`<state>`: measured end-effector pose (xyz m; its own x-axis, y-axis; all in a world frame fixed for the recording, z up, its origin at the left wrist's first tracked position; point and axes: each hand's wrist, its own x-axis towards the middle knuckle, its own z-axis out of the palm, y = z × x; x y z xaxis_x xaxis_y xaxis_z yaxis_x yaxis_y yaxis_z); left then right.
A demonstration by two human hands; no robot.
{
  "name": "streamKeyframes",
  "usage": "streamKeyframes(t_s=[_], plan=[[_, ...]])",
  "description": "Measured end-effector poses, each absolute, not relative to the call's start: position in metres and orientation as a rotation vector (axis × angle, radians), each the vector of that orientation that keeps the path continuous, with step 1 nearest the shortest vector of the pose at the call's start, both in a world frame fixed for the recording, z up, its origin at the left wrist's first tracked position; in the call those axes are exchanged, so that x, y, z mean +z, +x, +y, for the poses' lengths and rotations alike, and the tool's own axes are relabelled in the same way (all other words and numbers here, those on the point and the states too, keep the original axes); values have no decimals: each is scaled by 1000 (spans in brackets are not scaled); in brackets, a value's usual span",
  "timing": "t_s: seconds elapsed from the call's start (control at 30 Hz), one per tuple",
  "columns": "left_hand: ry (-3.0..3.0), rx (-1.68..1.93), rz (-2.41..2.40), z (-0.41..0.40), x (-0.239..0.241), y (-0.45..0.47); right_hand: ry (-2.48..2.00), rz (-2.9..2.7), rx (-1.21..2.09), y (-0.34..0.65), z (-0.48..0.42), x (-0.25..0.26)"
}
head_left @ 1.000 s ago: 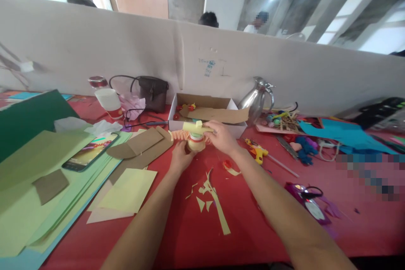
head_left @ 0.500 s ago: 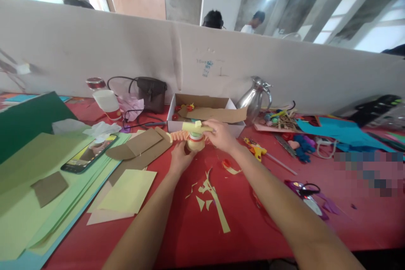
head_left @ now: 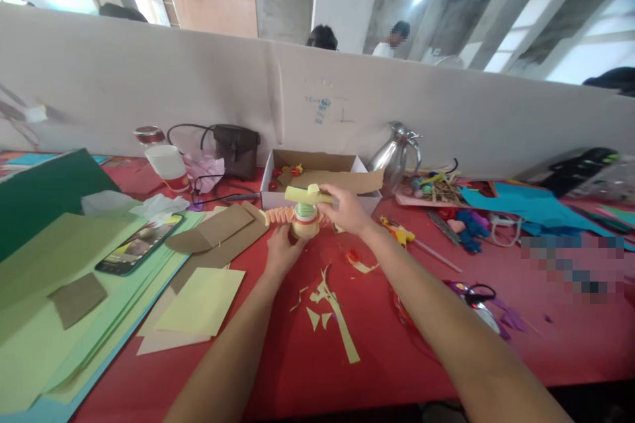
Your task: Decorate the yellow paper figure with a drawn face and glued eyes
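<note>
A small paper craft figure (head_left: 304, 219) stands on the red table (head_left: 387, 350), with a green and red banded body and pleated orange paper (head_left: 278, 215) sticking out to its left. My left hand (head_left: 282, 250) is closed round its base from the near side. My right hand (head_left: 346, 209) pinches a yellow paper strip (head_left: 305, 194) lying across the figure's top. Yellow paper offcuts (head_left: 331, 309) lie on the table between my forearms.
An open cardboard box (head_left: 317, 175) sits just behind the figure, with a steel jug (head_left: 395, 155) to its right. A phone (head_left: 139, 244) rests on green paper sheets (head_left: 59, 304) at left, beside brown card (head_left: 223, 228). A glue gun (head_left: 397, 231) and craft clutter lie to the right. People stand beyond the white partition (head_left: 198, 79).
The yellow strip and my right hand have lifted slightly above the figure, showing more of its green band. My left hand has stayed at the base.
</note>
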<state>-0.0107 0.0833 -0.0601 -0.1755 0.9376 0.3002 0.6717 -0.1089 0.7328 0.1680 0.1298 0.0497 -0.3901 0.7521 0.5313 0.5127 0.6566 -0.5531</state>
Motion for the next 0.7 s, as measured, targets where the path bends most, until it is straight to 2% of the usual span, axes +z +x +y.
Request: streamKeyframes(t_s=[0.43, 0.7], plan=[[1726, 1212, 1828, 84, -61, -9, -890, -2051, 491, 171, 132, 59], [1725, 1243, 1826, 85, -61, -8, -890, -2139, 424, 168, 133, 59]])
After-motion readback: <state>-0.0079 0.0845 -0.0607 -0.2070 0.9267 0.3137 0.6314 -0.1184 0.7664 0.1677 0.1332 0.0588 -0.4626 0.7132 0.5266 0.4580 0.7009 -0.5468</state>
